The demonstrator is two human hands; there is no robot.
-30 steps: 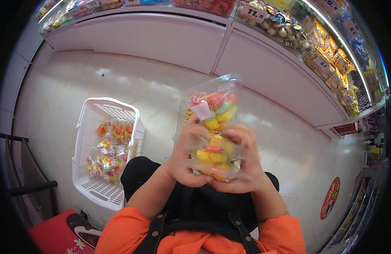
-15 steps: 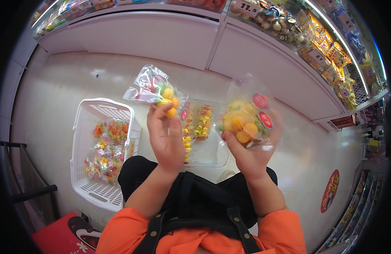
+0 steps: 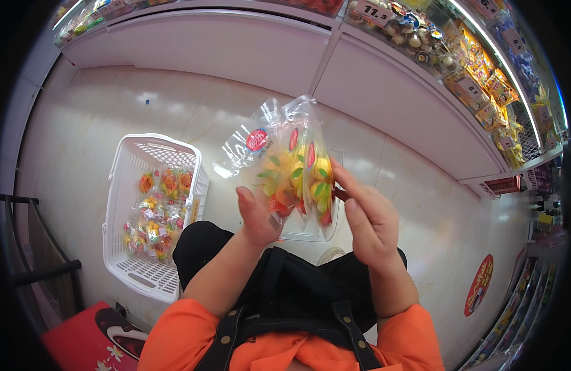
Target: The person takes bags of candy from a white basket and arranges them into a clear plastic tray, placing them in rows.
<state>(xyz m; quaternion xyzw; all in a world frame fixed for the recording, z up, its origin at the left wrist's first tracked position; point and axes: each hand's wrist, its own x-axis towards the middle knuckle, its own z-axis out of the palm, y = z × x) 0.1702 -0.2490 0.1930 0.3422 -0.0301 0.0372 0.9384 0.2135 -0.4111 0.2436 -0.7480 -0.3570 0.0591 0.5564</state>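
Note:
Upright between my hands are several clear plastic bags (image 3: pixel 296 176) of yellow fruit-shaped sweets with green leaf shapes and red oval labels, pressed close together. My left hand (image 3: pixel 259 216) supports them from the left, its thumb raised and apart; its other fingers are partly hidden behind the bags. On the right side, my right hand (image 3: pixel 373 226) holds the outermost bag with its fingertips, thumb bent inward. Beneath the bags a clear plastic tray (image 3: pixel 289 237) lies on the floor, mostly covered from sight.
A white slotted basket (image 3: pixel 115 213) with several bagged sweets stands left of my knees. White shelf cabinets (image 3: pixel 384 99) run along the far side, stocked with packaged snacks above. A dark metal frame (image 3: pixel 50 275) and a red box (image 3: pixel 81 340) stand at the lower left.
My hands have come together from apart, bringing their bags side by side in the middle. The bags now stand upright in a row and hide most of the tray.

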